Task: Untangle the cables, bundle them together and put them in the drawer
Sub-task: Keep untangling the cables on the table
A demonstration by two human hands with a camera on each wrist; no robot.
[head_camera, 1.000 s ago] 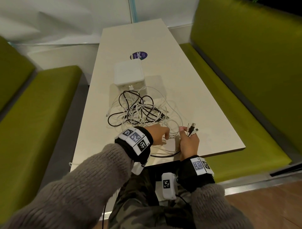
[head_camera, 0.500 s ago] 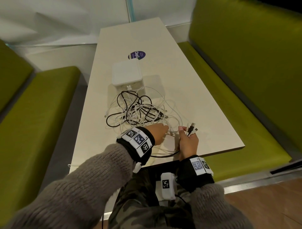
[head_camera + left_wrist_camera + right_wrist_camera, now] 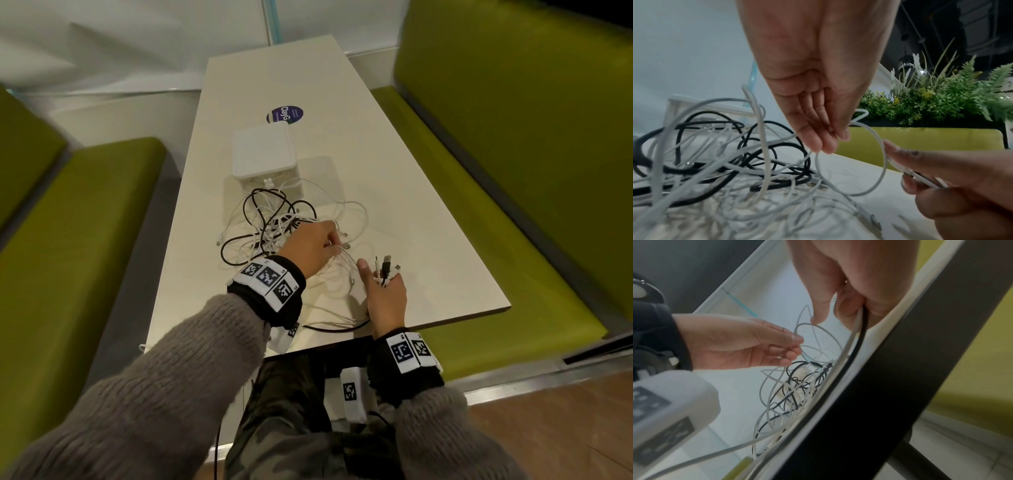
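Both forearms are covered by fuzzy, ribbed grey-brown knit sleeves [image 3: 191,370]. A black band is worn at each wrist, and each band is faced with white tiles printed with black square fiducial markers: three tiles are seen on the left wristband [image 3: 269,278], two on the right wristband [image 3: 409,353]. A white rounded camera housing [image 3: 352,394] bearing one more black marker is mounted under the right wrist, at 7 o'clock from the band; a similar white housing [image 3: 286,337] is partly seen below the left band. Camouflage-patterned trousers [image 3: 291,428] in dark green and grey are worn. The left hand [image 3: 313,248] and right hand [image 3: 385,298] are bare.
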